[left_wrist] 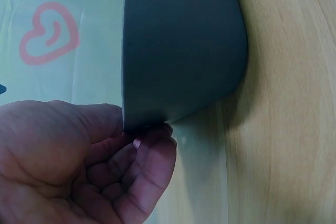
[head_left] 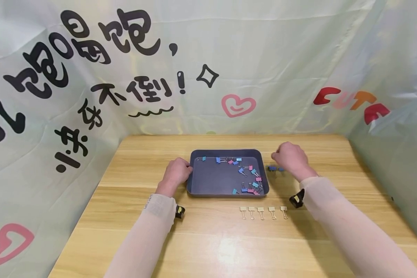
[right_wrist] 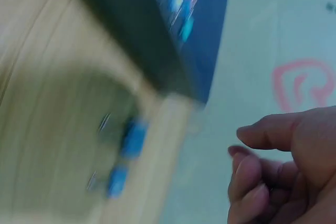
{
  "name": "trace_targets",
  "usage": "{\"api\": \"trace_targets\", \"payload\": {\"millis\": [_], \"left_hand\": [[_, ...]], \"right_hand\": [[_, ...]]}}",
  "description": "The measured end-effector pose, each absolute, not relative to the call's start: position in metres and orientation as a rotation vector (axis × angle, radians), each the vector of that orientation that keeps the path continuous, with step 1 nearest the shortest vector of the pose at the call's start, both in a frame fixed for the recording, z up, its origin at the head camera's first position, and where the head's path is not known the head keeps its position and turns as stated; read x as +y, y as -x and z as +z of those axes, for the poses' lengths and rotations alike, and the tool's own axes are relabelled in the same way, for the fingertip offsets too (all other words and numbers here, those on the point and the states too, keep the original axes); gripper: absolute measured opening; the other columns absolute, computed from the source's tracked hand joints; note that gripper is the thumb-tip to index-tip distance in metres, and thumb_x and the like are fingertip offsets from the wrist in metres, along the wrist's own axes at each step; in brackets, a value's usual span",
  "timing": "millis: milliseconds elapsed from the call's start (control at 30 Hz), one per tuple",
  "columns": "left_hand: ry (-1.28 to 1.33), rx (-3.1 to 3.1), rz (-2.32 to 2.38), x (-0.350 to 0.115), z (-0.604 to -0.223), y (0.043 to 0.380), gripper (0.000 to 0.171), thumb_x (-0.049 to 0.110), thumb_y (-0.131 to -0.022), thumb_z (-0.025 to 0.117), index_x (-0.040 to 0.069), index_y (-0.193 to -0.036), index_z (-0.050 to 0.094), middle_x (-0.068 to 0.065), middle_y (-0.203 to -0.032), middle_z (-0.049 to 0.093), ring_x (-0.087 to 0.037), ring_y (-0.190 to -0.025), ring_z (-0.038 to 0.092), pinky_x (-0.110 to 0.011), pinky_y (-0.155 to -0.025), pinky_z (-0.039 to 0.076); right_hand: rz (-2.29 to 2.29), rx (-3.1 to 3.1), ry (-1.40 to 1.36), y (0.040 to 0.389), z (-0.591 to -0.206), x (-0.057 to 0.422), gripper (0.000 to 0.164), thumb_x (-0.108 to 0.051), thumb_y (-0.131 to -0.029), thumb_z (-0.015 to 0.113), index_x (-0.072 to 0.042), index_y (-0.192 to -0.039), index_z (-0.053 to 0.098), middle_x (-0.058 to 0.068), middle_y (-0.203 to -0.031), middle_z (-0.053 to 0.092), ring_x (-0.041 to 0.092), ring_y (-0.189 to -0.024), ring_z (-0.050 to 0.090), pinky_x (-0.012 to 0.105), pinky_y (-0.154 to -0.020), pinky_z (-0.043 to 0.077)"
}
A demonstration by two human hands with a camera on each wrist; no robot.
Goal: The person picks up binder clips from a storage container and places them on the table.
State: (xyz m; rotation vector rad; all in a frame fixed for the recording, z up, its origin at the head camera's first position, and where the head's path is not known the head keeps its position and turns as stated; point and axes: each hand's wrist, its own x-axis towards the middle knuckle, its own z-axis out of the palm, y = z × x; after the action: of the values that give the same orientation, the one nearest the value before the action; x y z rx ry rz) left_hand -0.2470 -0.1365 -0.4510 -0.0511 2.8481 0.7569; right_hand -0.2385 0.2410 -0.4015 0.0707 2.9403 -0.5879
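Observation:
A dark grey-blue tray (head_left: 212,177) holds several blue, teal and pink binder clips (head_left: 253,185), mostly toward its right side and back edge. My left hand (head_left: 175,173) pinches the tray's left rim between thumb and curled fingers, as the left wrist view shows on the tray wall (left_wrist: 184,40). To the right of the tray, my right hand (head_left: 292,157) is raised above the table. Its thumb and index finger stand slightly apart in the right wrist view, with nothing between them. Two blue binder clips (right_wrist: 134,139) lie on the table near that hand, blurred in the right wrist view.
Several cream binder clips (head_left: 260,210) lie in a row in front of the tray, handles toward me. The wooden table (head_left: 208,239) meets a pale printed curtain (head_left: 285,69) at the back and sides.

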Motion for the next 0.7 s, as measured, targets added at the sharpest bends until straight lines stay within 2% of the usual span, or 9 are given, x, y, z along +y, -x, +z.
{"api": "trace_targets", "payload": {"millis": [133, 233, 367, 467, 567, 700], "left_hand": [[0.059, 2.846, 0.753, -0.136, -0.451, 0.247, 0.024, 0.022, -0.105, 0.064, 0.008, -0.111, 0.083, -0.005, -0.093, 0.077, -0.022, -0.083, 0.066, -0.036, -0.077, 0.054], [0.06, 2.847, 0.753, -0.136, -0.451, 0.247, 0.024, 0.022, -0.105, 0.064, 0.008, -0.112, 0.082, -0.005, -0.095, 0.078, -0.022, -0.084, 0.066, -0.037, -0.078, 0.054], [0.062, 2.849, 0.757, -0.135, -0.452, 0.246, 0.024, 0.022, -0.105, 0.064, 0.009, -0.11, 0.083, -0.004, -0.092, 0.077, -0.022, -0.083, 0.066, -0.036, -0.077, 0.053], [0.069, 2.847, 0.761, -0.135, -0.452, 0.246, 0.024, 0.022, -0.105, 0.064, 0.009, -0.109, 0.083, -0.004, -0.09, 0.077, -0.022, -0.081, 0.065, -0.035, -0.075, 0.053], [0.075, 2.847, 0.764, -0.135, -0.452, 0.246, 0.024, 0.022, -0.105, 0.064, 0.009, -0.109, 0.083, -0.004, -0.089, 0.076, -0.021, -0.081, 0.065, -0.035, -0.075, 0.052], [0.076, 2.848, 0.765, -0.135, -0.451, 0.246, 0.024, 0.022, -0.105, 0.064, 0.009, -0.109, 0.083, -0.004, -0.089, 0.076, -0.022, -0.081, 0.065, -0.035, -0.075, 0.052]], "right_hand": [[-0.678, 2.968, 0.123, 0.236, -0.405, 0.207, 0.023, -0.019, -0.102, 0.061, -0.002, -0.094, 0.076, 0.005, -0.076, 0.07, 0.02, -0.063, 0.061, 0.039, -0.064, 0.052], [-0.689, 2.924, 0.176, 0.236, -0.417, 0.185, 0.022, -0.018, -0.103, 0.064, -0.001, -0.101, 0.077, 0.008, -0.081, 0.074, 0.019, -0.061, 0.064, 0.038, -0.065, 0.056], [-0.618, 2.887, 0.185, 0.24, -0.432, 0.164, 0.021, -0.021, -0.103, 0.068, -0.005, -0.097, 0.08, 0.006, -0.082, 0.074, 0.017, -0.062, 0.063, 0.036, -0.064, 0.054], [-0.553, 2.879, 0.175, 0.243, -0.439, 0.154, 0.023, -0.024, -0.101, 0.071, -0.009, -0.088, 0.08, 0.003, -0.077, 0.071, 0.019, -0.064, 0.06, 0.037, -0.064, 0.051], [-0.499, 2.884, 0.139, 0.245, -0.443, 0.148, 0.028, -0.027, -0.099, 0.074, -0.011, -0.077, 0.073, 0.002, -0.069, 0.065, 0.021, -0.062, 0.059, 0.037, -0.06, 0.048], [-0.436, 2.899, 0.098, 0.246, -0.45, 0.145, 0.034, -0.029, -0.098, 0.075, -0.013, -0.07, 0.065, 0.003, -0.066, 0.061, 0.022, -0.061, 0.059, 0.038, -0.057, 0.047]]}}
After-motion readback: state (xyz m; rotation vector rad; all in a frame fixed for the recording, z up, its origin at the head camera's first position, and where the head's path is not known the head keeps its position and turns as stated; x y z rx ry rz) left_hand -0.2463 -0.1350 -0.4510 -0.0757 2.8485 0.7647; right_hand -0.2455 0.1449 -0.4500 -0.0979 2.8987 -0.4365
